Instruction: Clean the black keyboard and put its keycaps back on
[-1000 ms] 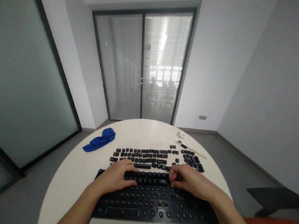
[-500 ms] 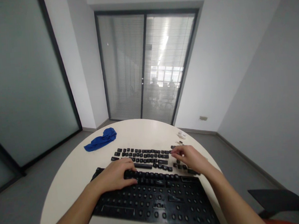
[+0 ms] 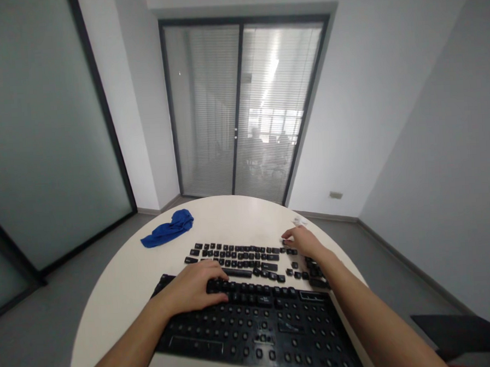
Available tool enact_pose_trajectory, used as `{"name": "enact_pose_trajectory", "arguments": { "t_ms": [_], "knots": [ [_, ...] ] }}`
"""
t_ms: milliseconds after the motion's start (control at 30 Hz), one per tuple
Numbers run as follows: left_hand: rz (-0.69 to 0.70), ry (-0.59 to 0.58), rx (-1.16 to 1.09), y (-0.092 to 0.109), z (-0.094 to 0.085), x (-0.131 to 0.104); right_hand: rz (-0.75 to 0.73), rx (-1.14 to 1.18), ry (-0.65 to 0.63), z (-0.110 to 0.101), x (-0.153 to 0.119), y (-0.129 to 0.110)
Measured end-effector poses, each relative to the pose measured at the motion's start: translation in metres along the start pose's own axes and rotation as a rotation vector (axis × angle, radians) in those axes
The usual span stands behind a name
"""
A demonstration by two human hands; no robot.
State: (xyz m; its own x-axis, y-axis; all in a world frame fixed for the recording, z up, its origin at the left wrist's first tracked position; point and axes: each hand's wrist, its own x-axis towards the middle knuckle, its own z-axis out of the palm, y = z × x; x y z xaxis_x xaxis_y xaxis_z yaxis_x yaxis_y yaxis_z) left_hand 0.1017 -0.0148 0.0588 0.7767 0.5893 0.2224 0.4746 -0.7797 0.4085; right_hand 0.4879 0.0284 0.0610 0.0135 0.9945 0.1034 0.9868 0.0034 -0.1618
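Observation:
A black keyboard (image 3: 256,331) lies on the round table with its front side toward me. Most of its key posts are bare, while the far rows carry black keycaps. My left hand (image 3: 196,284) rests on its far left part, thumb and fingers apart on top. Loose keycaps (image 3: 236,255) are laid out in rows beyond the keyboard, with a long space bar (image 3: 238,272) among them. At the right end of these rows, my right hand (image 3: 304,241) has thumb and fingertips closed around a small black keycap (image 3: 285,241).
A crumpled blue cloth (image 3: 169,229) lies at the table's far left. Small white pieces (image 3: 299,221) are near the far right edge, partly behind my right hand. More keycaps (image 3: 314,270) sit beside my right forearm. A dark chair (image 3: 458,334) stands at the lower right.
My right hand has moved farther away across the table, from above the keycaps at the right to the small keycap at the far end. My left hand stays on the keyboard.

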Motion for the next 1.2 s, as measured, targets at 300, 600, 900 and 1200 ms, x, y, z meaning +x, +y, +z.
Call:
{"name": "enact_pose_trajectory", "arguments": {
  "t_ms": [300,600,900,1200],
  "knots": [
    [0.015,0.009,-0.006,-0.001,0.0,0.0,-0.002,0.074,0.005,0.008,0.003,-0.011],
    [0.018,-0.002,-0.009,-0.003,0.001,0.001,-0.17,0.426,0.041,-0.038,-0.045,-0.052],
    [-0.006,-0.004,-0.002,-0.002,0.002,0.0,-0.311,0.674,-0.263,-0.047,-0.121,-0.07],
    [0.001,-0.006,-0.008,0.0,0.001,0.001,-0.252,0.62,-0.357,-0.027,-0.13,-0.058]
  ]
}}
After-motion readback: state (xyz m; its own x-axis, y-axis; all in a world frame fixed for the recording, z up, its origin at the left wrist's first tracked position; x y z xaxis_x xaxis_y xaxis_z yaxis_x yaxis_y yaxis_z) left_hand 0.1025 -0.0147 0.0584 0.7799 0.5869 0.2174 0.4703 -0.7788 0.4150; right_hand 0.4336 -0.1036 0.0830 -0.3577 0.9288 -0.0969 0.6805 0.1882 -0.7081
